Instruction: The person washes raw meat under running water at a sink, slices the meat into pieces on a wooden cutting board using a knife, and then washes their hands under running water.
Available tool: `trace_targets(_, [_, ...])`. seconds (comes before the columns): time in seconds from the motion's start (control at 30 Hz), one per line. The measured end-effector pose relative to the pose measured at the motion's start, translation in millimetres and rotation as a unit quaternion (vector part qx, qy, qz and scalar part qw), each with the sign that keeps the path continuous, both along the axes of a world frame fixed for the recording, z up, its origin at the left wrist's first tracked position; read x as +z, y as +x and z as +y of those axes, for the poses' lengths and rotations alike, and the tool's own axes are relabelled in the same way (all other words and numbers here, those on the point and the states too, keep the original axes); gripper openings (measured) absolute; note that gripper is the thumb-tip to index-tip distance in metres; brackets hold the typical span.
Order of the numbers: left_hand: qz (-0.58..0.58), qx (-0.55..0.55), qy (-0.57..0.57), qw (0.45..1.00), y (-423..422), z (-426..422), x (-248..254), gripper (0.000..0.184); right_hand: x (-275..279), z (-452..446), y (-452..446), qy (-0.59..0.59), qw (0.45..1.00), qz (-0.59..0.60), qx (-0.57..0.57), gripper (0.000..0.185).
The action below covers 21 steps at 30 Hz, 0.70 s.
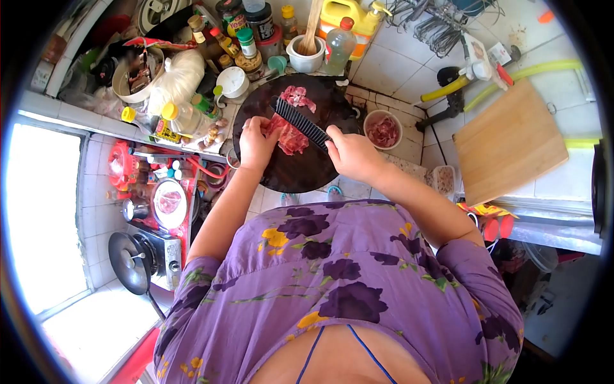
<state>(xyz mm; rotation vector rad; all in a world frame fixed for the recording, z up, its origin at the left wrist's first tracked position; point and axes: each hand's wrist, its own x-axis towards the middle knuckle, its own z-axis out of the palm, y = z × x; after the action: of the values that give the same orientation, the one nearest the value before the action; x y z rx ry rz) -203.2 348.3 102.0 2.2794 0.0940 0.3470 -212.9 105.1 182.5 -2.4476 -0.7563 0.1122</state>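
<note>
Raw red meat [291,138] lies on a round dark cutting board [281,176], with another piece of meat [299,97] toward the board's far side. My left hand [257,142] presses on the near piece's left side, its fingers bent and gripping the edge. In my right hand [352,152] is the handle of a knife [302,123] with a dark, ridged blade. The blade slants across the meat, its tip toward the upper left near my left fingers. My fingers cover the knife's handle.
Right of the board stands a white bowl of cut meat [383,130]. Behind it are a white mortar with a pestle [306,57] and a clear bottle [339,48]. Jars and bottles crowd the left counter. A wok [130,262] sits on a stove, near a plate of meat [169,203].
</note>
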Motion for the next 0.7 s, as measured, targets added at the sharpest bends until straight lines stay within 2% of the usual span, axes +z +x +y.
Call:
trace_targets(0.13, [-0.057,0.018,0.023,0.998,-7,-1,-5,0.029,5,4,2,-0.028,0.999,-0.026,0.032,0.015])
trace_targets(0.33, [-0.006,0.029,0.025,0.999,-3,0,-10,0.027,15,7,8,-0.081,0.994,-0.026,0.071,0.015])
trace_targets(0.5, [-0.016,0.025,0.013,0.999,-5,-2,-7,0.022,28,9,11,-0.128,0.988,-0.005,0.088,0.014])
trace_targets(0.57, [-0.02,0.021,0.013,0.999,-4,-4,-5,0.02,28,11,12,-0.18,0.978,0.009,0.108,0.014])
trace_targets(0.7, [-0.028,0.002,0.036,0.999,0,-3,-5,0.016,28,24,16,-0.2,0.973,0.033,0.106,0.017])
